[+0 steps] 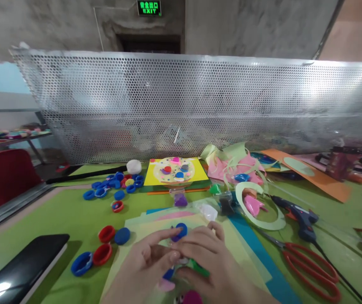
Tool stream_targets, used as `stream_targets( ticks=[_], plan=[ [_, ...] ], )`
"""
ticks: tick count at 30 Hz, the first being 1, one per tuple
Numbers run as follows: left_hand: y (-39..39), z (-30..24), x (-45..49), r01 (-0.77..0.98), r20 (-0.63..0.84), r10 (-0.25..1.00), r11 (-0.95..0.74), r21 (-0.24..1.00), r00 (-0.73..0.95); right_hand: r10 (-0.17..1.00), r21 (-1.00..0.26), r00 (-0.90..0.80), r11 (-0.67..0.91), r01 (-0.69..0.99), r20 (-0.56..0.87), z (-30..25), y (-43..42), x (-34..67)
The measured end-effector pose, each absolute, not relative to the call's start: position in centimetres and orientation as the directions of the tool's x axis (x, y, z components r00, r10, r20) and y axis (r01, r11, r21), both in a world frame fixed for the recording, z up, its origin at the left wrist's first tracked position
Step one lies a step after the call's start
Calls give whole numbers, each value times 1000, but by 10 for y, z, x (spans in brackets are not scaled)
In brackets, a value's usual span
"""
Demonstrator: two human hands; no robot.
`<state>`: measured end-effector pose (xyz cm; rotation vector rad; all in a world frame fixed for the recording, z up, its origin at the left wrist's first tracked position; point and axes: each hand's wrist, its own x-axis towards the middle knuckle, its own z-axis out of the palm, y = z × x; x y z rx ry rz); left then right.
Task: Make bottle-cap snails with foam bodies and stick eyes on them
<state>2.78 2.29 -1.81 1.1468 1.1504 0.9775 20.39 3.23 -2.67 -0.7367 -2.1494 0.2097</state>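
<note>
Both my hands meet at the bottom centre over a stack of pale yellow and coloured paper sheets (pixel 155 228). My left hand (pixel 143 264) stretches its forefinger toward a blue bottle cap (pixel 181 230) and touches it. My right hand (pixel 209 261) is curled, its fingers pressed on small pieces, among them a green piece (pixel 198 267) and a blue piece (pixel 168 273). A pink scrap (pixel 166 286) and a magenta piece (pixel 192 297) lie just below the hands.
Red and blue caps (pixel 105 245) lie left of the paper, with more caps (pixel 117 183) farther back. A black phone (pixel 22 266) sits at the lower left. Red scissors (pixel 310 264), a glue gun (pixel 298 213), a yellow craft sheet (pixel 174 171) and paper scraps (pixel 238 164) fill the right and back, before a perforated metal screen (pixel 200 105).
</note>
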Motion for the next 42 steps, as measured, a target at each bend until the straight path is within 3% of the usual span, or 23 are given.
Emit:
stream_targets(
  ticks=[8, 20, 24, 28, 31, 34, 37, 40, 42],
  plan=[
    [27, -8, 29, -88, -206, 977, 210, 974, 52, 609, -393, -412, 773, 497, 678, -25, 34, 212],
    [30, -9, 22, -69, -157, 985, 162, 984, 67, 615, -374, -508, 781, 500, 604, -28, 36, 213],
    [32, -2, 25, -112, -207, 978, 206, 972, 0, 725, -404, -438, 671, 621, 531, -34, 43, 218],
    [33, 4, 27, -128, -236, 972, 232, 964, -17, 836, -394, -190, 427, 814, 514, -47, 64, 229],
    [32, 3, 27, -84, -226, 974, 226, 970, 8, 842, -433, -156, 414, 801, 516, -47, 71, 235],
    [29, -2, 27, 43, -138, 989, 136, 990, 44, 805, -499, -297, 562, 659, 514, -38, 61, 232],
    [23, -9, 26, 284, 13, 999, -26, 958, 47, 739, -512, -423, 671, 537, 524, -30, 45, 224],
    [18, -17, 25, 488, 224, 964, -267, 831, 146, 697, -497, -489, 717, 489, 525, -26, 35, 216],
    [16, -22, 23, 528, 387, 882, -471, 707, 268, 695, -494, -508, 719, 489, 510, -24, 32, 213]
  ],
)
